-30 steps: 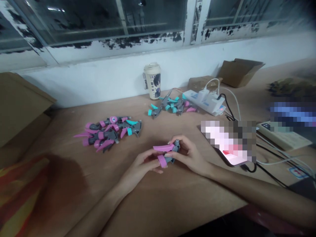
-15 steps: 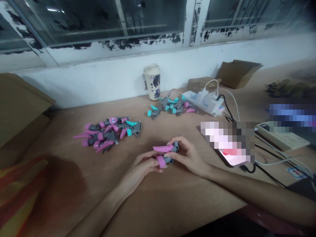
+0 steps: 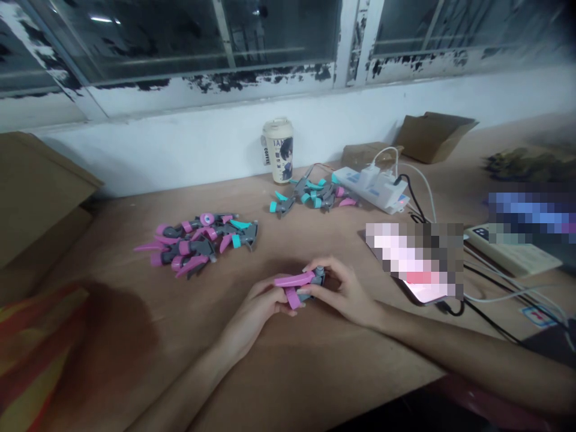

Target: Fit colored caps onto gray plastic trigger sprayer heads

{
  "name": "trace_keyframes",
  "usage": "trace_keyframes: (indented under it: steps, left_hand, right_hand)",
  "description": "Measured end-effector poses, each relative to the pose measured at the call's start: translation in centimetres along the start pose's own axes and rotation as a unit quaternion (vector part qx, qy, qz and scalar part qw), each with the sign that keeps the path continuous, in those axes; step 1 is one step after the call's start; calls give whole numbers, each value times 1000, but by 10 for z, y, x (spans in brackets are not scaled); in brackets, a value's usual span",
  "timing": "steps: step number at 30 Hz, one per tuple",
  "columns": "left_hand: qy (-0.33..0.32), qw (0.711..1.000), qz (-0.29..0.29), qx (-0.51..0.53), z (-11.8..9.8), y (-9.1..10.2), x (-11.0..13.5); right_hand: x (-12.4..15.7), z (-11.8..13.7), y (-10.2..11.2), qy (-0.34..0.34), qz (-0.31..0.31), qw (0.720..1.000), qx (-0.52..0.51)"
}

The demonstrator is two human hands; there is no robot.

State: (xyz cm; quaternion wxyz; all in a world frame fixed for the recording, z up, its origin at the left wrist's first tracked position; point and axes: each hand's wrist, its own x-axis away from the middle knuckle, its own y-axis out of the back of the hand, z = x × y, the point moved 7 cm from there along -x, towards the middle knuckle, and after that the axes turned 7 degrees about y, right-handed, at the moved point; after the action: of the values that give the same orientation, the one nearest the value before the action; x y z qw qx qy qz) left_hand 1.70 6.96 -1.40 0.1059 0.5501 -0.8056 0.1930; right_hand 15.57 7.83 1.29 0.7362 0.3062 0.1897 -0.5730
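Between my two hands, low over the wooden table point(image 3: 288, 372), is a grey spray trigger head point(image 3: 294, 281) with a pink lever and a pink collar. My left hand point(image 3: 265, 303) is closed around its collar end, on the left. My right hand point(image 3: 335, 285) pinches the grey body near the nozzle, thumb in front and fingers behind. The lever points left, lying close above the collar. Parts of the grey body are hidden by my fingers. To the left lies a pile of spray trigger heads point(image 3: 193, 246), mostly pink and grey, one with turquoise parts.
Farther back lies another group of trigger heads point(image 3: 310, 195), mostly turquoise, near a cup point(image 3: 279, 153). At right are a white power strip point(image 3: 373, 189) with cables, a phone point(image 3: 414, 264) with a blurred screen and a beige power bank point(image 3: 513, 249). Cardboard point(image 3: 40, 192) stands at left.
The pink lever has swung down closer to the collar. My hands have shifted slightly, still holding the same trigger head. The piles have not moved.
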Motion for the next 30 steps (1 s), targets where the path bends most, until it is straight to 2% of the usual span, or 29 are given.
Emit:
trace_keyframes:
  steps: [5, 9, 12, 17, 21, 25, 27, 30]
  left_hand:
    - [-5, 1000, -25, -2, -2, 2, 1]
    - [26, 994, -82, -68, -5, 12, 2]
    - [53, 984, -79, -151, -6, 12, 3]
    - [17, 977, -93, -194, -5, 12, 3]
    - [-30, 966, -147, -211, -8, 21, 1]
    - [-52, 964, -204, -163, -14, 39, 1]
    - [-52, 973, -188, -120, -17, 42, 1]
    - [-49, 984, -148, -83, -21, 39, 1]
  right_hand:
    - [-2, 13, 3, 67, -6, 996, 62]
    - [-1, 28, 1, 180, 45, 978, 95]
    - [2, 33, -3, 243, 85, 957, 130]
    - [5, 34, -7, 272, 109, 943, 160]
    - [1, 29, 0, 208, 61, 962, 164]
    - [-6, 15, 28, 56, -87, 987, 122]
    - [-8, 1, 37, -45, -138, 988, 53]
    - [-11, -15, 33, -153, -124, 980, -34]
